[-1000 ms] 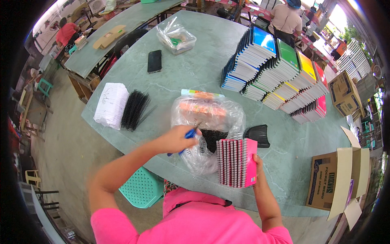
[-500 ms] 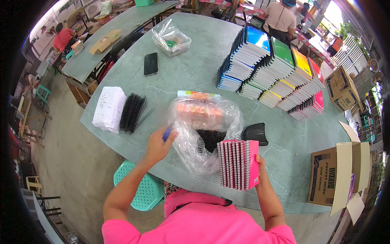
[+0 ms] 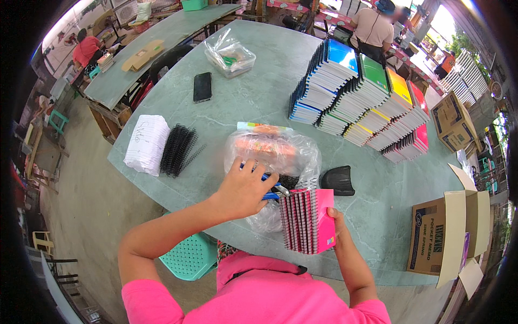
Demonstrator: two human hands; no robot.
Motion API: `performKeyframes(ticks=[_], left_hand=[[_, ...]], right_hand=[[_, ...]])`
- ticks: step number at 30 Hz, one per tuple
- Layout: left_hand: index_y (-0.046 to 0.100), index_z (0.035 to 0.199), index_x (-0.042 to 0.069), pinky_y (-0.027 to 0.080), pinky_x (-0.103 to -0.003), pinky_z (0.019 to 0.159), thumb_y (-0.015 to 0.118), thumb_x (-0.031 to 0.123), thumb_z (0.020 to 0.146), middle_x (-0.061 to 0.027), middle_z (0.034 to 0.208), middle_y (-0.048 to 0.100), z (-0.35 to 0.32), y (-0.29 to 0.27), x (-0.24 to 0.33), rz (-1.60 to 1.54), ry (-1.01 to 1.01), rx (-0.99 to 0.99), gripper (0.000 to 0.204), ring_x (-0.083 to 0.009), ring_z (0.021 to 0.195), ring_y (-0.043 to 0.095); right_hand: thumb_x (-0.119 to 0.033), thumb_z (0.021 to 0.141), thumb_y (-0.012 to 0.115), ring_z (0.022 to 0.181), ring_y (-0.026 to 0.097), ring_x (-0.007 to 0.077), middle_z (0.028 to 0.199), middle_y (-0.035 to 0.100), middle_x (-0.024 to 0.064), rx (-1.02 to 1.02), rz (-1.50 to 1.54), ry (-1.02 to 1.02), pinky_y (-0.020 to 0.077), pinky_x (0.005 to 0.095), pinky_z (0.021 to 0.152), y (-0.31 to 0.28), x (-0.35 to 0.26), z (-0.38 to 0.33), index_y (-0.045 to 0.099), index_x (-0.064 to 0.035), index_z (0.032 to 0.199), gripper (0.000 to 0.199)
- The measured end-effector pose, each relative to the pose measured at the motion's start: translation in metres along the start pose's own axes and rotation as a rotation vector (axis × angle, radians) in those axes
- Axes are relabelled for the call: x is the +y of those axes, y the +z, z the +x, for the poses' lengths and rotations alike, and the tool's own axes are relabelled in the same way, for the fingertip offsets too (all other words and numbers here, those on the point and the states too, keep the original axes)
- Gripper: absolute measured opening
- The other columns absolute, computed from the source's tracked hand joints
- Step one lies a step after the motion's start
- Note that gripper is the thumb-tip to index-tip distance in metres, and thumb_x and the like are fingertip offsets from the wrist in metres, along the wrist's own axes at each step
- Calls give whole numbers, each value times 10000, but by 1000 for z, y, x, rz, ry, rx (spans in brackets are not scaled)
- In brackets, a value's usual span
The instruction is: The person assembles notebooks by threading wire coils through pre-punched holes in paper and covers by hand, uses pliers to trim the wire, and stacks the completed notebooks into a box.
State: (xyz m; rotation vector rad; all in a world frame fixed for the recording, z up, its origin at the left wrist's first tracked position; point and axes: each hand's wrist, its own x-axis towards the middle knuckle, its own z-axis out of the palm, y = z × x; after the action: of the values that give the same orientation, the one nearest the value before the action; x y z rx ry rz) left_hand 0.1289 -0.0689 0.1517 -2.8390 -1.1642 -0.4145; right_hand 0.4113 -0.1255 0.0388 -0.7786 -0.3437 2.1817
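Observation:
My left hand (image 3: 242,189) is wrapped round blue-handled pliers (image 3: 281,189). Their metal jaws are at the upper left corner of a stack of pink spiral-bound notebooks (image 3: 325,224); I cannot tell whether they touch a coil. The stack is upright, coils facing left, and my right hand (image 3: 338,220) grips it from the right side. Behind both hands lies a clear plastic bag (image 3: 307,154), with dark coils (image 3: 290,182) showing in its opening. A black curved holder (image 3: 338,181) rests right of the bag.
Stacked spiral notebooks (image 3: 362,81) in several colours stand at the back right. An open carton (image 3: 431,235) sits at the right edge. Black coils (image 3: 177,150), a white paper bundle (image 3: 145,144), a phone (image 3: 203,87) and a plastic tub (image 3: 232,60) lie further left and back.
My left hand has moved right with the pliers, from beside the bag to the notebooks' coils. The pink stack in my right hand has shifted slightly left.

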Motion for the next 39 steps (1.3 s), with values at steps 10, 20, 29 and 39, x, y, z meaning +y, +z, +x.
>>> performKeyframes(ticks=[10, 20, 29, 39], left_hand=[[566, 958, 118, 387, -377, 685, 669, 205, 605, -78, 816, 535, -3, 20, -12, -76, -22, -117, 378, -244, 765, 526], [562, 945, 97, 364, -385, 725, 648, 162, 598, -84, 848, 532, 7, 12, -8, 27, 4, -50, 364, -244, 819, 513], [559, 924, 80, 377, -380, 725, 642, 164, 616, -90, 849, 532, 3, 15, -14, 27, -42, -91, 330, -250, 824, 515], [551, 934, 82, 385, -372, 748, 649, 154, 606, -104, 868, 528, 10, 16, -13, -60, -3, -144, 350, -257, 864, 515]], right_hand=[[-328, 674, 691, 890, 603, 278, 1028, 591, 163, 30, 6, 40, 484, 397, 816, -2, -1, 7, 473, 14, 1137, 616], [-312, 686, 689, 893, 604, 268, 1027, 591, 158, -17, 35, 25, 487, 386, 814, 0, -1, 9, 464, 14, 1144, 606], [-293, 706, 673, 920, 592, 283, 1038, 581, 177, 21, 23, 46, 473, 402, 839, 6, -3, 11, 454, 25, 1157, 594], [-281, 701, 678, 917, 596, 281, 1034, 585, 175, -40, 57, 87, 479, 397, 835, 7, -3, 13, 464, 28, 1144, 581]])
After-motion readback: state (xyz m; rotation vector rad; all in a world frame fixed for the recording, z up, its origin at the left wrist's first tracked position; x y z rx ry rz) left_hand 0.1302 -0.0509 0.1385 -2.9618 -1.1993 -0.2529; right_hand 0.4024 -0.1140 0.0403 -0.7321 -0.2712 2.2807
